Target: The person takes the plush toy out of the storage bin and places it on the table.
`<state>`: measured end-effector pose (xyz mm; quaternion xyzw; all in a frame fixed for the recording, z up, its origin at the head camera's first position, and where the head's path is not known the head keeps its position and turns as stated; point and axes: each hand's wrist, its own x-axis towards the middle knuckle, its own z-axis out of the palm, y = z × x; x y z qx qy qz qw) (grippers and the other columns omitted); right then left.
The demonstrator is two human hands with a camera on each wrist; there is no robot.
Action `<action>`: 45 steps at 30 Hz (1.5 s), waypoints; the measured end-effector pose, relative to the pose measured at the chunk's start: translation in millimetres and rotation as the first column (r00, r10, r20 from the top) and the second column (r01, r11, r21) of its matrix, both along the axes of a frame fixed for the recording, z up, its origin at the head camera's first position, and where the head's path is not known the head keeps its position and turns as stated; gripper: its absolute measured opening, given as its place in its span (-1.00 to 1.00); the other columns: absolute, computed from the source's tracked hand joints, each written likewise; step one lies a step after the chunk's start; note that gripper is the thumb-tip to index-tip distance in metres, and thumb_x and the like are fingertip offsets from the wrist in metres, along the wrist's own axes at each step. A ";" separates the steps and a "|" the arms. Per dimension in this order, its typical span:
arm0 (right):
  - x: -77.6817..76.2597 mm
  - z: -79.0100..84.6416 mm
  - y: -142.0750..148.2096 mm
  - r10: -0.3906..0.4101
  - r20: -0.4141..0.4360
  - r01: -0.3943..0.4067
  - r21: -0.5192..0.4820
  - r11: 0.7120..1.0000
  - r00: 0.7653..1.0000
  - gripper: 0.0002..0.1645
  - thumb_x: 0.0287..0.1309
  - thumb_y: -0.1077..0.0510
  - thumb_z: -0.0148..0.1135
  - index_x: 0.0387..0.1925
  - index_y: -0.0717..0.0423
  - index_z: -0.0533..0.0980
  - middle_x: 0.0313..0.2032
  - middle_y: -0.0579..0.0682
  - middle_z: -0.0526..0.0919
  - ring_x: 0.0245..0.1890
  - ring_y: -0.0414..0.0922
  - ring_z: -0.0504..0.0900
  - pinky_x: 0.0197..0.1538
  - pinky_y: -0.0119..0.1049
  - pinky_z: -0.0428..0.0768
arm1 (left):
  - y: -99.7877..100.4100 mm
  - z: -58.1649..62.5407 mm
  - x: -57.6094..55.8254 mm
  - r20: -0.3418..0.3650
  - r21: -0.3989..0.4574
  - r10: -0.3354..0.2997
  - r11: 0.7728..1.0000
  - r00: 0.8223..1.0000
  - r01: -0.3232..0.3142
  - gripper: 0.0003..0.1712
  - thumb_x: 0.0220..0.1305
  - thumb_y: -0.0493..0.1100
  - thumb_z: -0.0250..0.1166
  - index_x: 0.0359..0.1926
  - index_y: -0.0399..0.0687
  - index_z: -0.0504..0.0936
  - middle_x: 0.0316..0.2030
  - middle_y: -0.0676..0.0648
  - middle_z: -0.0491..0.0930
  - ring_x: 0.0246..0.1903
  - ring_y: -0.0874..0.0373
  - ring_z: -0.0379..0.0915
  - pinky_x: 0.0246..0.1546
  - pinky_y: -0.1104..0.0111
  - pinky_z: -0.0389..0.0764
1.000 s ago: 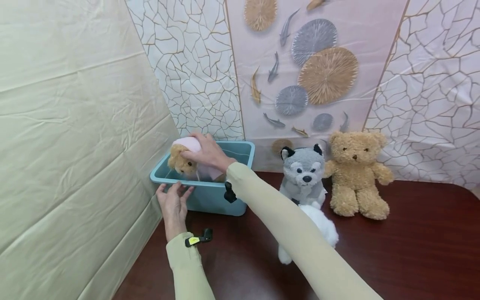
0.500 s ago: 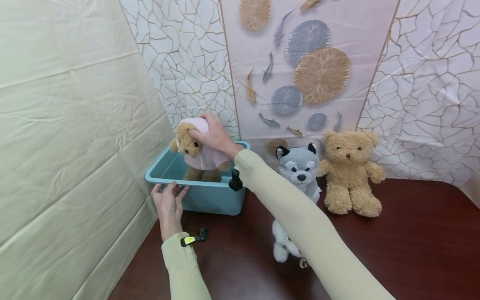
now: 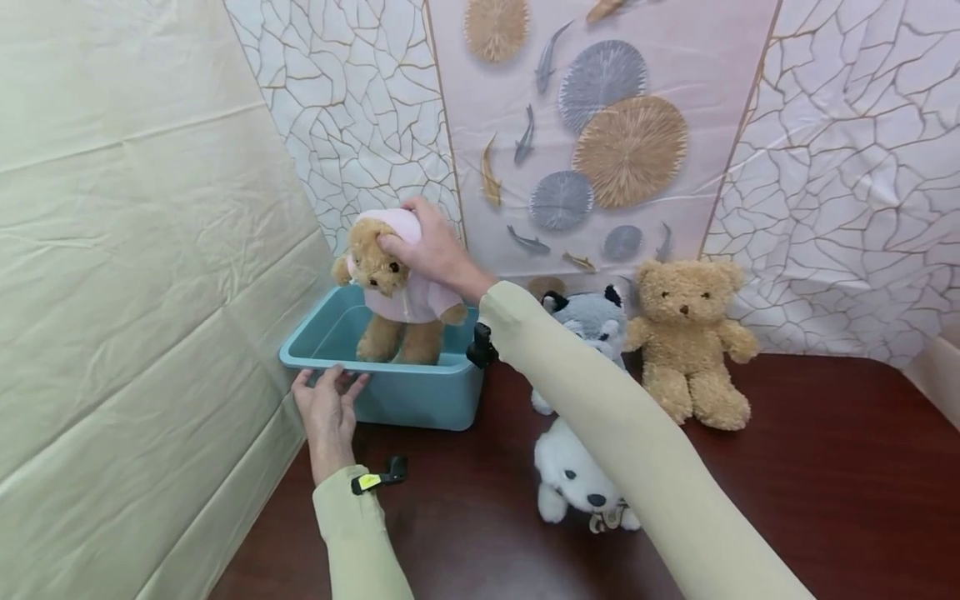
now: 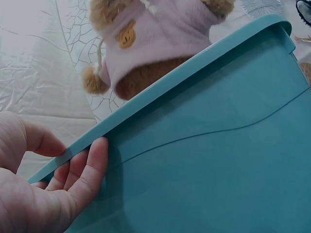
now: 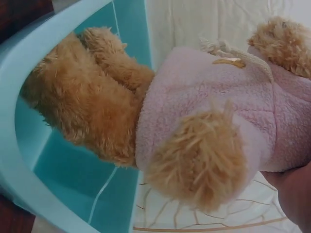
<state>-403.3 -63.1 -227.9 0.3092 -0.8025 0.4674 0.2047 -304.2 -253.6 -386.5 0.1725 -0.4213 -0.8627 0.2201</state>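
A brown teddy bear in a pink hooded top (image 3: pixel 405 296) hangs upright over the blue plastic bin (image 3: pixel 420 400), its feet still below the rim level in the head view. My right hand (image 3: pixel 438 250) grips the bear's hooded head from behind and above, thumb on the side of its face. In the right wrist view the bear's furry legs (image 5: pixel 92 97) reach down inside the bin walls. My left hand (image 3: pixel 327 412) pinches the bin's near rim at its left end; the left wrist view shows thumb over the rim (image 4: pixel 160 92) and fingers under it.
To the right of the bin sit a grey husky plush (image 3: pixel 588 315) and a tan teddy bear (image 3: pixel 686 342) on the dark red table (image 3: pixel 832 467). A white plush animal (image 3: pixel 573 475) lies nearer, partly behind my right forearm. A cream curtain (image 3: pixel 150 292) borders the left side.
My right hand has raised the teddy bear from deep in the bin until its pink top is above the rim. My left hand keeps its hold on the rim.
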 end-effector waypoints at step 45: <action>68.1 91.0 137.1 0.074 -0.183 -0.139 -0.376 0.916 0.980 -0.54 0.01 0.08 0.23 -0.01 0.09 0.40 -0.18 -0.03 0.57 -0.24 -0.16 0.58 -0.22 -0.39 0.60 | -0.5 -1.0 1.4 -0.003 0.000 0.011 1.000 1.000 -0.011 -0.34 0.33 -0.37 0.13 0.25 0.08 -0.04 -0.10 -0.06 0.28 -0.27 0.13 0.37 -0.20 0.27 0.75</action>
